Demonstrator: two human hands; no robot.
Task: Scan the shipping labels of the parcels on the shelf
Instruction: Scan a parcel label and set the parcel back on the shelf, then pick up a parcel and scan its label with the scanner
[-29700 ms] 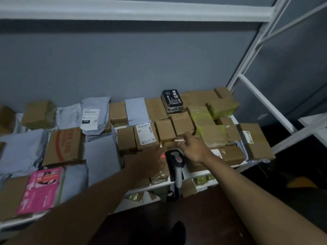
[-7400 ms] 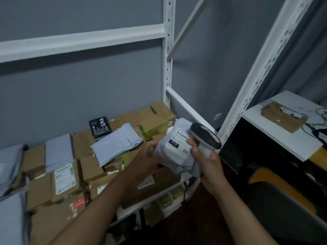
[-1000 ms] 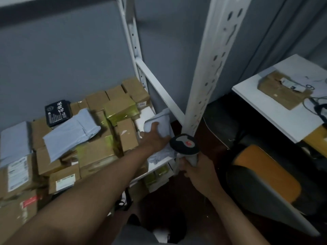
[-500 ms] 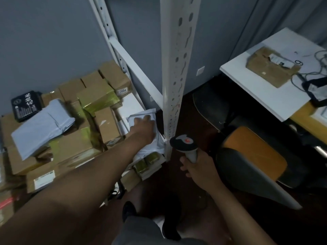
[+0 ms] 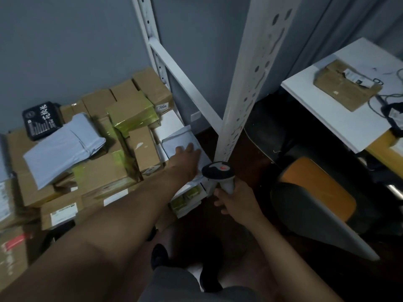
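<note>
A grey poly-bag parcel (image 5: 178,139) lies at the right end of the shelf, beside the white upright post (image 5: 250,83). My left hand (image 5: 187,159) rests flat on it with straight fingers. My right hand (image 5: 234,203) grips the handle of a barcode scanner (image 5: 218,172), held low in front of the shelf edge with its head just right of my left wrist. Brown cardboard boxes (image 5: 144,149), yellow-taped boxes (image 5: 130,114) and another grey mailer bag (image 5: 63,149) crowd the shelf to the left. No label shows on the parcel under my hand.
A black box with white characters (image 5: 41,119) sits at the back left. A white desk (image 5: 349,110) on the right carries a brown parcel (image 5: 344,88) and cables. An orange and grey chair (image 5: 316,201) stands below it. More small parcels (image 5: 187,197) sit on the lower shelf.
My left hand has laid the grey parcel down at the shelf's right end and flattened on top of it. The scanner has stayed low in my right hand. The view has shifted slightly.
</note>
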